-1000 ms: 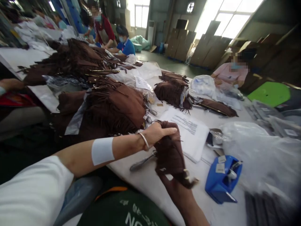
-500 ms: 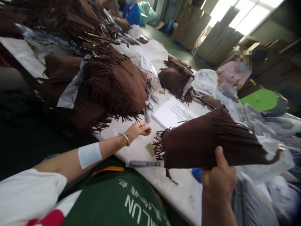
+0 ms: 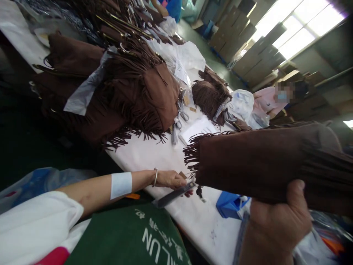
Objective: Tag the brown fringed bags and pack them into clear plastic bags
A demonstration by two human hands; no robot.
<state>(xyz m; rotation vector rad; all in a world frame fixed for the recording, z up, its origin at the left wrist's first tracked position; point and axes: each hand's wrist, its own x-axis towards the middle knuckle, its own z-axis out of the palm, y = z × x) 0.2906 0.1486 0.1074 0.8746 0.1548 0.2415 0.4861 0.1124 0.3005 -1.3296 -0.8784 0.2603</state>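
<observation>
My right hand (image 3: pixel 284 217) grips a dark brown fringed bag (image 3: pixel 248 158) by its lower edge, thumb on the near face. The bag is held up above the table, its fringed end pointing left. At that end my left hand (image 3: pixel 176 180) has its fingers closed on the end of a grey plastic-wrapped strip (image 3: pixel 175 195), which slants down to the left. A small brown card tag (image 3: pixel 182 175) shows just behind these fingers. A dark tassel-like cord end (image 3: pixel 200 193) hangs below the bag's corner.
A heap of brown fringed bags (image 3: pixel 161 95) lies at the left, a smaller pile (image 3: pixel 211 95) farther back. White papers (image 3: pixel 195 130) lie on the white table (image 3: pixel 132 154). Under the held bag stands a blue box (image 3: pixel 228 204). A person in pink (image 3: pixel 268 99) is across the table.
My left hand has moved down and right and taken hold of the grey wrapped strip, raising its right end. My right hand has brought the bag right and nearer; more of the blue box shows.
</observation>
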